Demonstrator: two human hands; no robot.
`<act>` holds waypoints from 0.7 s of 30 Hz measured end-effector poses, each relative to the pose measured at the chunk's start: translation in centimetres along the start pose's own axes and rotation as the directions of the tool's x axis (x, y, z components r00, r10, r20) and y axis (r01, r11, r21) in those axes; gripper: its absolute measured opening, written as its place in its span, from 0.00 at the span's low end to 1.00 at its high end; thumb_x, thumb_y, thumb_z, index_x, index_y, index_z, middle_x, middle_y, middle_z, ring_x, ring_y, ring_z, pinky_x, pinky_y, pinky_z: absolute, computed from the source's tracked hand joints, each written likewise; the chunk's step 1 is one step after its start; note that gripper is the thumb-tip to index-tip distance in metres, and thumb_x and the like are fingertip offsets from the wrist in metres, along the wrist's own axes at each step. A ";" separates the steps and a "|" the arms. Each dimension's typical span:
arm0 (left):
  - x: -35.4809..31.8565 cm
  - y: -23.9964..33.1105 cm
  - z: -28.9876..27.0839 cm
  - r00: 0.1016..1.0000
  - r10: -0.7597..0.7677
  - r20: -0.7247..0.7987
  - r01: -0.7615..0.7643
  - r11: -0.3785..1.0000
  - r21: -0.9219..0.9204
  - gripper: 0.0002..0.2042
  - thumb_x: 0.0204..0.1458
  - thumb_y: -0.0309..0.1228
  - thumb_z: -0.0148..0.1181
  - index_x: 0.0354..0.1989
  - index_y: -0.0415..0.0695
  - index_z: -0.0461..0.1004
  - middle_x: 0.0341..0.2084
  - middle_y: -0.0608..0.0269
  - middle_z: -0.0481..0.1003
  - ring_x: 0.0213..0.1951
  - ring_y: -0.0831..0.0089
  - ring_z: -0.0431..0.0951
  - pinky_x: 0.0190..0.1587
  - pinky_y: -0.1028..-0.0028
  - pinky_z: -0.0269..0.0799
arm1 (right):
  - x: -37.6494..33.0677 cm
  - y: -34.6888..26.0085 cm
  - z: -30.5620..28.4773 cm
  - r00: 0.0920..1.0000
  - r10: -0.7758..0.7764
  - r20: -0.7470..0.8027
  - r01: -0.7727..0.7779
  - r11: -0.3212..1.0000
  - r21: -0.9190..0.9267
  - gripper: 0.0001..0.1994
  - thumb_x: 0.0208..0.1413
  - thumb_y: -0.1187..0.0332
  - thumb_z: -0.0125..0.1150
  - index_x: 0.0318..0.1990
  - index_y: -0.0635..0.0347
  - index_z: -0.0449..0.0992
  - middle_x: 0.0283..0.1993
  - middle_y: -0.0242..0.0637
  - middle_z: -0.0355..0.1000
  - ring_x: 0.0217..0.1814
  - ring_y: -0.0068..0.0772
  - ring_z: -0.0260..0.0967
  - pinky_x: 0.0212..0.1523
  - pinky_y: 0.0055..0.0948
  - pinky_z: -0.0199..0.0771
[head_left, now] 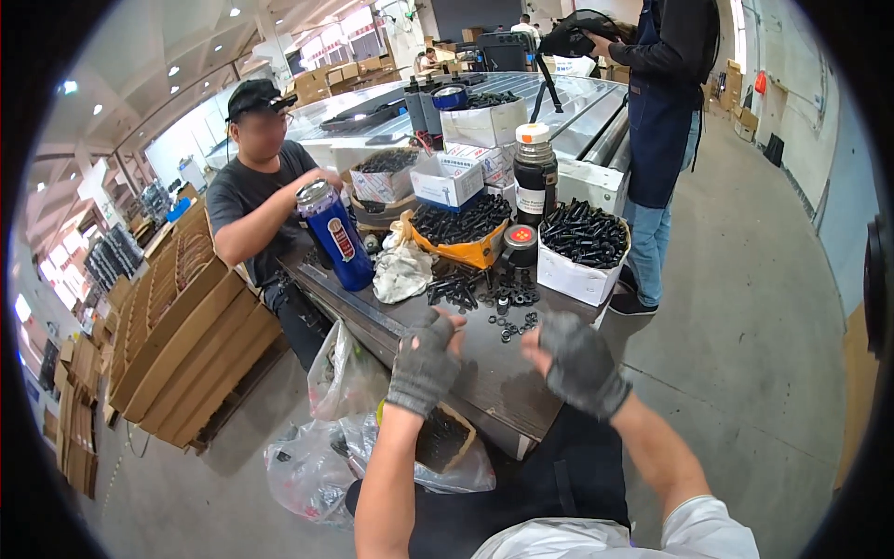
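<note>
Both my hands wear dark grey fingerless gloves and hover over the near part of a dark tabletop. My left hand has its bare fingertips pointing right and apart, with nothing visible in them. Across a gap, my right hand reaches in from the right; its fingers look loosely spread, slightly blurred, and no held thing shows. Just beyond and between them lie small black rings and loose black bolts. Behind these are an orange-edged container of black bolts and a white box heaped with more bolts.
A blue bottle, a white rag, a round dark tin and a dark bottle with a white cap stand around the bolts. Plastic bags sit below the table's left edge. One person works at left, another stands at right.
</note>
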State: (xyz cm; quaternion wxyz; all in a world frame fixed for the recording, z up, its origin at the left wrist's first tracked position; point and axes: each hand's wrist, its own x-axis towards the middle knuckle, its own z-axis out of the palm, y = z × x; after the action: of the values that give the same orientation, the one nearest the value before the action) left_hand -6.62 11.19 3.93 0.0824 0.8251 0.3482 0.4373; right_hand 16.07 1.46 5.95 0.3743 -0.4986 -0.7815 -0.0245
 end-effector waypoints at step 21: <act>6.4 -1.4 4.7 0.898 -0.402 0.176 0.343 0.893 0.291 0.11 0.51 0.33 0.65 0.40 0.43 0.79 0.36 0.51 0.81 0.43 0.53 0.81 0.48 0.60 0.75 | 7.6 6.8 4.7 0.919 0.024 0.393 -0.001 0.998 -0.059 0.09 0.46 0.68 0.62 0.34 0.60 0.80 0.35 0.48 0.77 0.41 0.54 0.76 0.43 0.47 0.75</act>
State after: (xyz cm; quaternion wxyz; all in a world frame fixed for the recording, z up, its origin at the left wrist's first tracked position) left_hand -1.28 17.13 4.71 0.0994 0.7912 0.5416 0.2660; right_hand 17.19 12.58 4.92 0.1952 -0.5090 -0.8364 0.0564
